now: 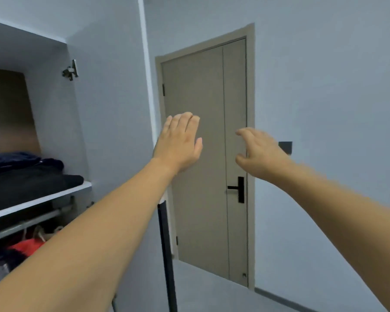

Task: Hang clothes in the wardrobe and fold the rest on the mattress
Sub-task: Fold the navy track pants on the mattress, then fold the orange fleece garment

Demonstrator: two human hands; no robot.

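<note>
At far left the wardrobe (81,109) stands open. Dark folded clothes (25,174) lie on its white shelf (54,197), reaching close to the shelf's front lip. Under the shelf runs the hanging rail (20,226), with a red garment (27,246) and other hung pieces below it, partly hidden by the left forearm. The mattress is out of view.

The left hand (180,143) is raised flat, fingers straight and together, holding nothing, in front of the wardrobe's outer edge and the grey door (203,154). The right hand (259,152) hovers well apart from it, fingers loosely curled, also holding nothing.

My reading is that the person stands between garments, with neither hand carrying anything. The next move likely calls for fetching another garment, or pushing shut the dark-edged wardrobe door (167,255) just below the left wrist.

To the right lie bare wall, the black door handle (238,189) and a wall switch (285,147); the arms have open room there. The shelf lip and hinge (71,69) are the edges to mind.
</note>
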